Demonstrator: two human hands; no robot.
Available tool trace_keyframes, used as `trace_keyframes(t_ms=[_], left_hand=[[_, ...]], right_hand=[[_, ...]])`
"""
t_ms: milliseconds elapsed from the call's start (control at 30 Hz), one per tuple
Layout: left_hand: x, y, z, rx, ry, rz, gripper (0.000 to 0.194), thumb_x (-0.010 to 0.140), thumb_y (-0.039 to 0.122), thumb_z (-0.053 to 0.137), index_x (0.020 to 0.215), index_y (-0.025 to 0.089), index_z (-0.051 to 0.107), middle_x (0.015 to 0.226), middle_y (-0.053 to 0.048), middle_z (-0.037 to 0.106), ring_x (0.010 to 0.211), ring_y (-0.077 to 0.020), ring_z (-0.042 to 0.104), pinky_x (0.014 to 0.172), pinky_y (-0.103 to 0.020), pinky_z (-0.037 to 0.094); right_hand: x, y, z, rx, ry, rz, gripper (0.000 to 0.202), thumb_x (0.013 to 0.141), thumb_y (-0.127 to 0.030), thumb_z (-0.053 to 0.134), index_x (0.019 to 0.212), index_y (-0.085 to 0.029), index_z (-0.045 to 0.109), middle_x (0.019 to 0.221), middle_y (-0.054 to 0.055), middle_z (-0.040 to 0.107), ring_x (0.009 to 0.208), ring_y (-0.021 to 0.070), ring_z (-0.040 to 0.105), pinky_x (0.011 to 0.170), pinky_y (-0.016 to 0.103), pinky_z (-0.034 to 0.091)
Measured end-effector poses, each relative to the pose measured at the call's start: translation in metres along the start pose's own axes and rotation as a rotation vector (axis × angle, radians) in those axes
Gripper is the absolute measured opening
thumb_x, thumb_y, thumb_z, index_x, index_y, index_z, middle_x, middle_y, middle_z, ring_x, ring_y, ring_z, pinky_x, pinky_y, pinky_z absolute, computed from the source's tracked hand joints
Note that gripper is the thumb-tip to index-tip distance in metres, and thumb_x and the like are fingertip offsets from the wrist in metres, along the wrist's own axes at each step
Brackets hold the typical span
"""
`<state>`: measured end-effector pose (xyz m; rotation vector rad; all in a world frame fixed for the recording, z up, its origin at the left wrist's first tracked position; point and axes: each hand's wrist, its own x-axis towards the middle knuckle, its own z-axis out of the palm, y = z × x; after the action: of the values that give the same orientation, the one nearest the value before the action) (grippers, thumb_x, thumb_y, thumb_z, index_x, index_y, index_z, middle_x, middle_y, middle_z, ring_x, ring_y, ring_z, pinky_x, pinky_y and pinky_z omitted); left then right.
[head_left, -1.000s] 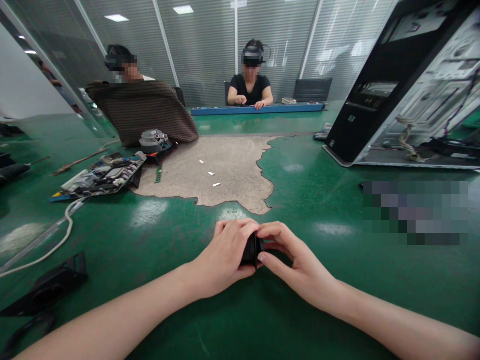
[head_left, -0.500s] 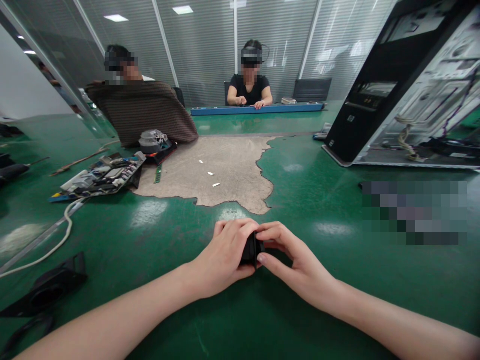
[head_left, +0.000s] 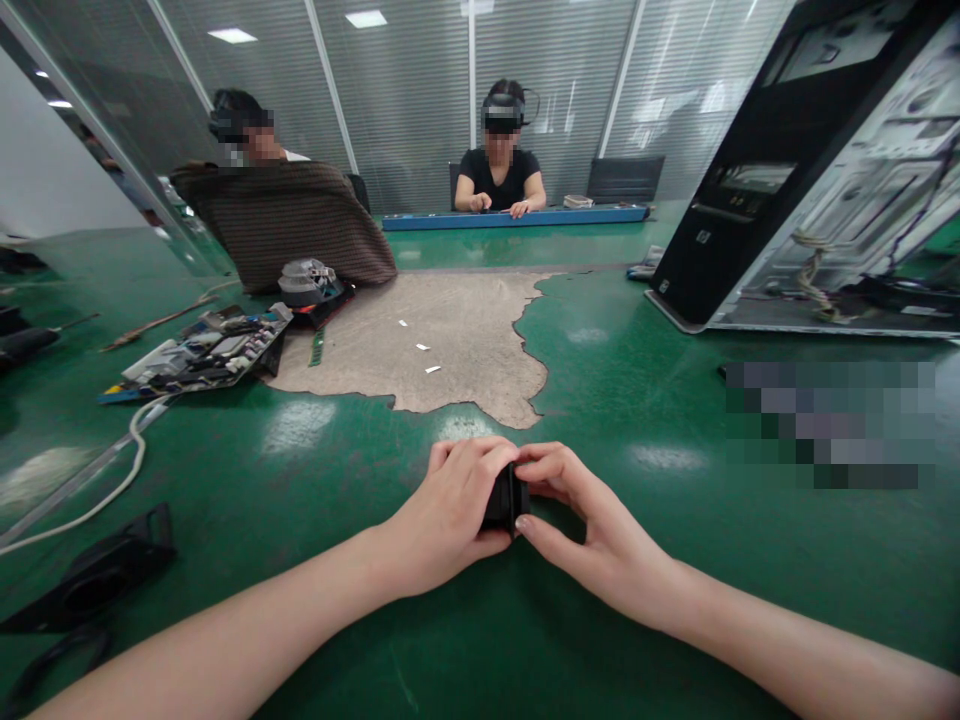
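A small black part (head_left: 498,505) is held between my two hands, low over the green table (head_left: 645,420). My left hand (head_left: 446,515) wraps round its left side, with the fingers over the top and the thumb below. At its right edge, the fingertips and thumb of my right hand (head_left: 585,515) pinch a thin black rim. Much of the part is covered by my fingers, so its full shape is hidden.
An open computer case (head_left: 720,240) stands at the right, near a blurred-out flat object (head_left: 832,420). A circuit board (head_left: 217,350), a black bracket (head_left: 97,580) and a white cable (head_left: 139,440) lie left. Two people sit beyond; one is behind a blue bar (head_left: 517,218).
The black part's right side shows slightly more between my fingers. Both hands keep almost the same place and hold.
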<state>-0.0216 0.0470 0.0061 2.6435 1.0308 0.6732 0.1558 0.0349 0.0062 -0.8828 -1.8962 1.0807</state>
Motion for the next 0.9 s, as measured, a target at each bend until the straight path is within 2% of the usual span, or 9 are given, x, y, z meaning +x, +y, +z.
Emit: trace_keyframes(t_ms=[133, 333, 467, 700, 800, 900], left_hand=[[0.0002, 0.0004, -0.0003, 0.002, 0.002, -0.006, 0.060, 0.070, 0.016, 0.055, 0.120, 0.019, 0.022, 0.117, -0.010, 0.042, 0.110, -0.0223, 0.037, 0.088, -0.040, 0.028], [0.0001, 0.0015, -0.0019, -0.001, 0.006, -0.003, 0.060, 0.071, 0.017, 0.054, 0.121, 0.020, 0.021, 0.116, -0.010, 0.043, 0.109, -0.0234, 0.038, 0.087, -0.041, 0.029], [-0.0002, 0.0010, -0.0024, -0.007, -0.006, -0.005, 0.062, 0.069, 0.014, 0.055, 0.120, 0.020, 0.021, 0.117, -0.010, 0.042, 0.109, -0.0234, 0.038, 0.087, -0.041, 0.028], [0.0004, 0.0007, -0.0001, -0.013, 0.009, -0.016, 0.059, 0.071, 0.018, 0.056, 0.119, 0.020, 0.022, 0.117, -0.010, 0.043, 0.110, -0.0229, 0.037, 0.088, -0.041, 0.029], [0.0008, 0.0012, -0.0001, -0.012, 0.009, -0.028, 0.057, 0.073, 0.021, 0.056, 0.119, 0.020, 0.023, 0.116, -0.010, 0.043, 0.110, -0.0227, 0.037, 0.088, -0.041, 0.029], [0.0010, 0.0015, -0.0001, -0.008, 0.008, -0.028, 0.058, 0.072, 0.021, 0.056, 0.119, 0.019, 0.023, 0.116, -0.010, 0.043, 0.110, -0.0229, 0.038, 0.087, -0.041, 0.029]], right_hand=[[-0.0003, 0.0015, -0.0003, -0.035, 0.015, 0.004, 0.018, 0.078, -0.015, 0.050, 0.093, -0.022, 0.044, 0.104, 0.003, 0.046, 0.099, 0.0151, 0.048, 0.086, 0.032, 0.045], [0.0006, -0.0007, 0.0007, -0.016, -0.010, 0.063, 0.035, 0.076, -0.011, 0.049, 0.108, -0.022, 0.038, 0.104, 0.004, 0.048, 0.097, 0.0152, 0.050, 0.087, 0.034, 0.045], [0.0015, -0.0034, 0.0009, -0.051, -0.025, 0.036, 0.036, 0.072, -0.006, 0.049, 0.103, -0.022, 0.040, 0.100, 0.004, 0.049, 0.094, 0.0155, 0.051, 0.086, 0.034, 0.045], [-0.0023, -0.0010, 0.0025, -0.178, 0.049, -0.099, 0.040, 0.064, 0.001, 0.047, 0.095, -0.023, 0.042, 0.108, 0.005, 0.043, 0.105, 0.0189, 0.044, 0.089, 0.037, 0.040], [-0.0036, -0.0004, 0.0025, -0.200, 0.110, -0.070, 0.038, 0.063, 0.001, 0.048, 0.092, -0.023, 0.042, 0.107, 0.005, 0.043, 0.106, 0.0191, 0.043, 0.091, 0.039, 0.038], [-0.0032, 0.0000, 0.0021, -0.112, 0.116, -0.025, 0.037, 0.066, 0.000, 0.048, 0.095, -0.023, 0.042, 0.107, 0.005, 0.043, 0.106, 0.0182, 0.044, 0.089, 0.037, 0.042]])
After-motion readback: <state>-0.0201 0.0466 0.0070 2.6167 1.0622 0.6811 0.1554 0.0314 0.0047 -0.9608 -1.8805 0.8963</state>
